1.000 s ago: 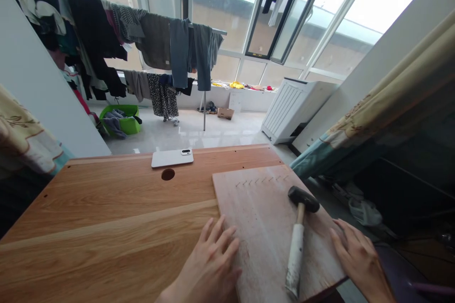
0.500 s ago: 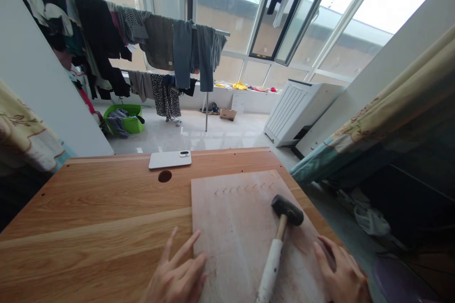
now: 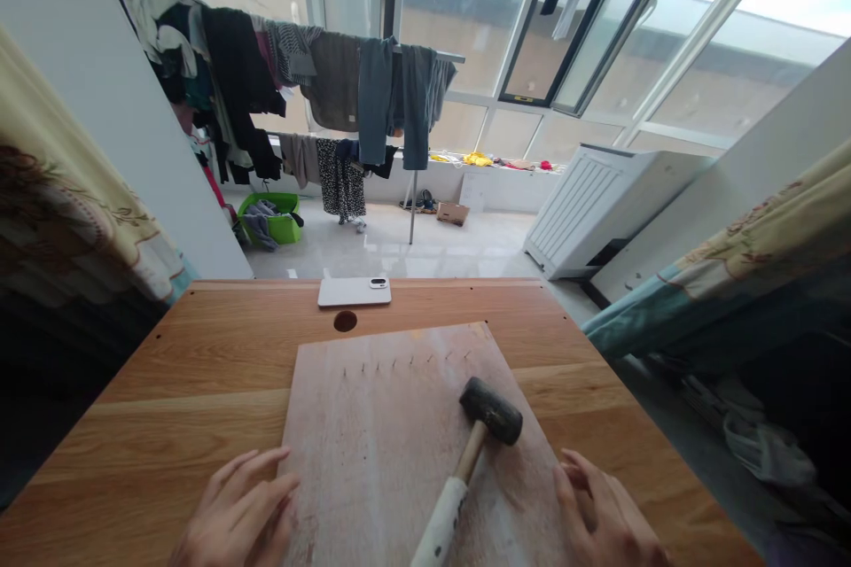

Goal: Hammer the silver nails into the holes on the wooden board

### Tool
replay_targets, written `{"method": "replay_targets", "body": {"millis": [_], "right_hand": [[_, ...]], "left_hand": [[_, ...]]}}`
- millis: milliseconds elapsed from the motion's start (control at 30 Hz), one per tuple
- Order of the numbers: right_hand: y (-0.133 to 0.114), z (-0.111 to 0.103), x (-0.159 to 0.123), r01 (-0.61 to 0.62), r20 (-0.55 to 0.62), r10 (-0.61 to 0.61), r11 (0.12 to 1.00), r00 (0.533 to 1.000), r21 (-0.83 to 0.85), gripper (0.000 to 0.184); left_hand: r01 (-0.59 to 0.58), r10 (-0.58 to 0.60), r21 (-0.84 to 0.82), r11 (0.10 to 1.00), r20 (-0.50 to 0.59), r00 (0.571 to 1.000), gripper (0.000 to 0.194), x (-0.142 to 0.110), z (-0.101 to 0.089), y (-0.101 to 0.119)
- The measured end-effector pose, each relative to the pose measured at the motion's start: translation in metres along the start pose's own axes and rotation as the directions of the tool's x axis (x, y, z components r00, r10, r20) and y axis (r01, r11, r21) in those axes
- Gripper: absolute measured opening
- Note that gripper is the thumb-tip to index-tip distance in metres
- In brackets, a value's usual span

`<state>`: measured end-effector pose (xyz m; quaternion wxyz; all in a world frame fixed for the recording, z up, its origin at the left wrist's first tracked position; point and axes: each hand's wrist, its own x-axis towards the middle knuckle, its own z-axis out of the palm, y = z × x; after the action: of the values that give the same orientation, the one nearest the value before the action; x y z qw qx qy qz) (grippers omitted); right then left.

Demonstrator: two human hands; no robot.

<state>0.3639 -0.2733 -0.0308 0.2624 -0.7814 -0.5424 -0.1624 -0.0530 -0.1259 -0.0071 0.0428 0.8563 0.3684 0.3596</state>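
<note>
A flat wooden board point(image 3: 372, 443) lies on the table, with a row of several nails point(image 3: 394, 363) standing in it near its far edge. Across the board's right half rests a mallet point(image 3: 492, 412) with a black head and a white-wrapped wooden handle; neither hand touches it. My left hand point(image 3: 243, 505) is at the board's left edge, fingers extended and a little apart, fingertips against or just beside the edge. On the opposite side my right hand point(image 3: 602, 509) has its thumb and bent fingers at the right edge; the fingers' undersides are hidden.
The wooden table point(image 3: 199, 407) has a round hole point(image 3: 345, 321) near its far edge, beside a white phone point(image 3: 355, 291). Beyond stand a clothes rack with hung laundry point(image 3: 332, 80), a green basket point(image 3: 285, 230) and a white cabinet point(image 3: 585, 204). Curtains point(image 3: 745, 275) hang on both sides.
The board has slid left across the table and turned slightly, carrying the mallet with it. My right hand moved along at its edge; my left hand shifted left and its fingers came closer together.
</note>
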Motion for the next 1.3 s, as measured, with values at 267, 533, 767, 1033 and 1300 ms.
{"method": "replay_targets", "body": {"millis": [267, 533, 767, 1033, 1300], "right_hand": [[-0.047, 0.017, 0.110, 0.012, 0.151, -0.046, 0.976, 0.987, 0.219, 0.033], [-0.087, 0.036, 0.172, 0.088, 0.396, -0.150, 0.982, 0.906, 0.169, 0.019], [-0.097, 0.037, 0.182, 0.107, 0.517, -0.136, 0.990, 0.845, 0.086, 0.015], [-0.098, 0.038, 0.180, 0.088, 0.567, -0.069, 0.996, 0.821, -0.006, 0.018], [-0.101, 0.037, 0.180, 0.096, 0.571, -0.030, 0.992, 0.820, -0.085, 0.018]], "left_hand": [[0.321, -0.303, -0.154, 0.934, 0.130, 0.944, 0.025, 0.092, 0.023, -0.023], [0.349, -0.296, -0.301, 0.888, 0.209, 0.932, 0.024, 0.115, 0.044, -0.027], [0.368, -0.309, -0.298, 0.881, 0.226, 0.924, 0.022, 0.116, 0.049, -0.027], [0.389, -0.326, -0.330, 0.860, 0.230, 0.917, 0.022, 0.112, 0.054, -0.028], [0.494, -0.437, -0.469, 0.732, 0.234, 0.869, 0.024, 0.119, 0.047, -0.012]]}}
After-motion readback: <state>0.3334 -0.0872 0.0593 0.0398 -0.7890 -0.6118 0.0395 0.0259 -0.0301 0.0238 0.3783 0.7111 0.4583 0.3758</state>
